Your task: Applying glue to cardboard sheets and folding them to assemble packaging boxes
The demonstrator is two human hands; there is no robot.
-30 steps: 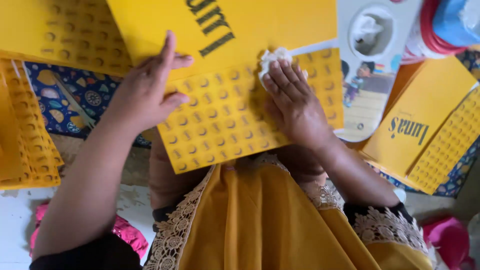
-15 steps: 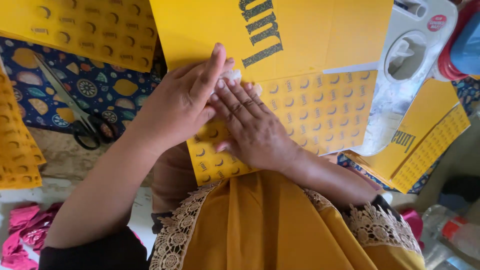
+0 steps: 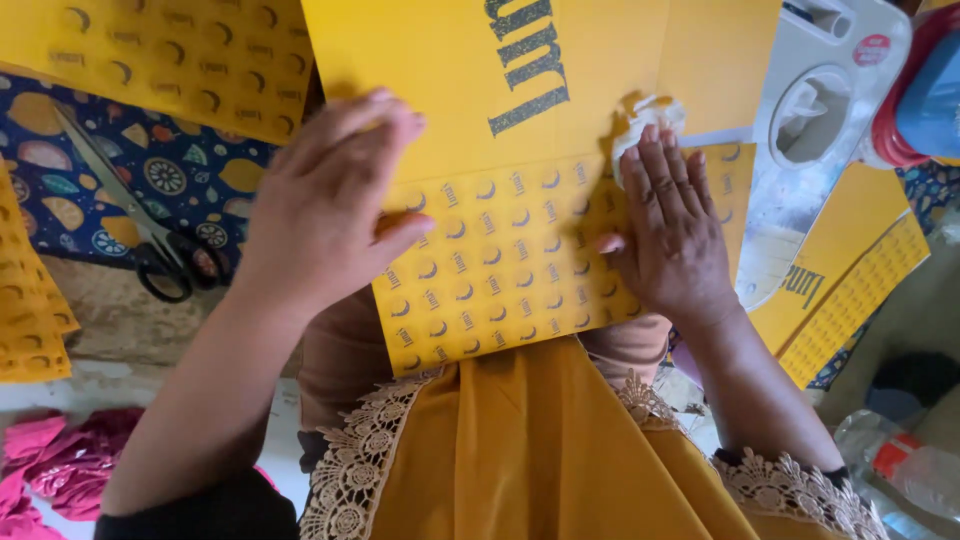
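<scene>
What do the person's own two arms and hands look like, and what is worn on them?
Both forearms are bare. The left hand and right hand wear no gloves or visible rings. A dark sleeve ends at the left elbow; the right sleeve has a dark cuff edged with beige lace trim.

You get bright, even daylight with no glare. Soft shadows fall under your left hand and right hand on the yellow card. The plastic bottle at 4 o'clock is slightly blurred.
</scene>
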